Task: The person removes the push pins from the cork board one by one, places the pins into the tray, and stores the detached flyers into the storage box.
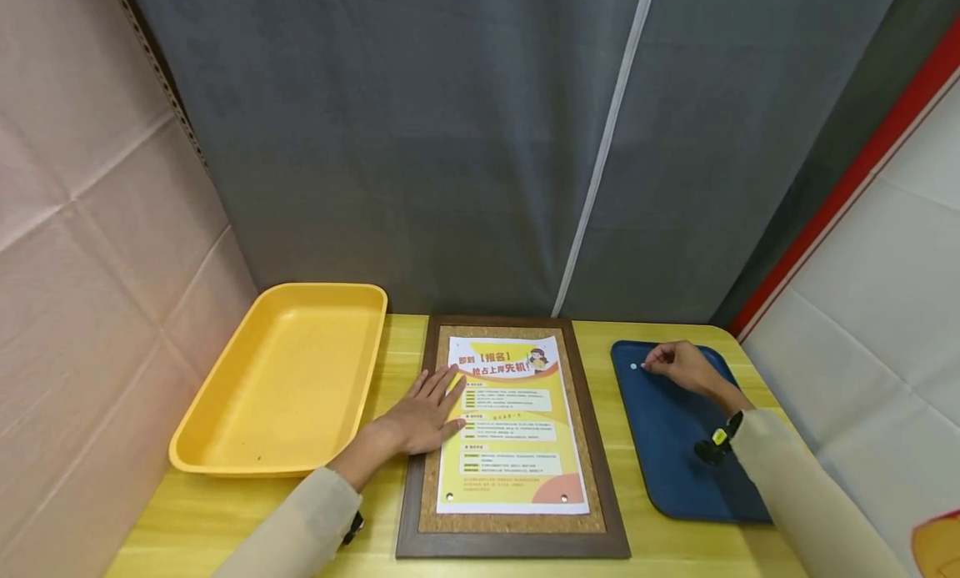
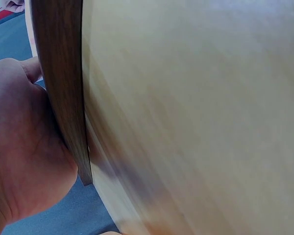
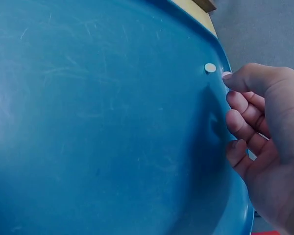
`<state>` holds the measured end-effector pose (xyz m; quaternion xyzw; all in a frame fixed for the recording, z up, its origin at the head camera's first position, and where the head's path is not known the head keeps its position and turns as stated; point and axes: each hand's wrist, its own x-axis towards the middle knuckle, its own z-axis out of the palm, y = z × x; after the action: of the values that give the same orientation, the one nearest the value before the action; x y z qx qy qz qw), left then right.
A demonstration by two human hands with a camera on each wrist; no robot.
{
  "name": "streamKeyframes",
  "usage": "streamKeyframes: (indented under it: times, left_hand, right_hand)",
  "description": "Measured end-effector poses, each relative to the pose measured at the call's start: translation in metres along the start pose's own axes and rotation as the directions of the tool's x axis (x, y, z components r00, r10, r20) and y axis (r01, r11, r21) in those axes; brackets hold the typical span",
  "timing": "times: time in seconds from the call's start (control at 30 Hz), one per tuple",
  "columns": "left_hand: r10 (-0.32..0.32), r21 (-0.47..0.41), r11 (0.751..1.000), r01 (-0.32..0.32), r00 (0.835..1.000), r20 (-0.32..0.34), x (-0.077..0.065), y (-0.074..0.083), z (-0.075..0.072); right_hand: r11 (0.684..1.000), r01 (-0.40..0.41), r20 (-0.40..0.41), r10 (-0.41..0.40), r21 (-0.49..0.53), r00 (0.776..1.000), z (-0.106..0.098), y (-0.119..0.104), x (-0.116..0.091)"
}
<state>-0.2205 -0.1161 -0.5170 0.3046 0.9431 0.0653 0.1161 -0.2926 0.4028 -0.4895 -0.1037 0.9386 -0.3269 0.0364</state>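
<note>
A yellow printed poster [image 1: 517,469] lies on a cork board [image 1: 480,524] in a dark wooden frame [image 1: 510,546]. Round tacks [image 1: 564,498] sit at its two lower corners. My left hand [image 1: 423,411] rests flat across the frame's left side, fingers spread over the poster's left edge; the left wrist view shows the palm against the frame [image 2: 61,73]. Over the far end of the blue tray [image 1: 675,444], my right hand [image 1: 682,367] pinches a small pale thumbtack [image 3: 226,75] between thumb and fingertip, mostly hidden. Beside it another white thumbtack [image 3: 210,68] lies on the tray.
A deep yellow tray [image 1: 300,378] stands left of the board on the wooden table [image 1: 600,444]. A grey curtain [image 1: 420,161] hangs behind the table. Pale cloth walls [image 1: 90,311] stand on both sides.
</note>
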Motion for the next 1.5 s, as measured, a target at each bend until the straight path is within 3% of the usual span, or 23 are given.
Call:
streamKeyframes:
  times: [0.87, 1.1, 1.5]
  left_hand:
    - [-0.002, -0.005, 1.000, 0.002, 1.000, 0.000, 0.001, 0.003, 0.001]
    - [-0.002, -0.001, 1.000, 0.002, 1.000, 0.006, 0.002, 0.001, 0.002]
    - [0.002, -0.016, 1.000, -0.002, 1.000, 0.003, -0.001, 0.000, -0.001]
  right_hand:
    - [0.999, -0.043, 0.041, 0.044, -0.017, 0.998, -0.001, 0.009, -0.008]
    - [0.998, -0.064, 0.017, 0.064, -0.013, 0.998, -0.003, 0.011, -0.009]
    - [0.999, 0.004, 0.026, -0.005, 0.039, 1.000, -0.001, -0.011, -0.008]
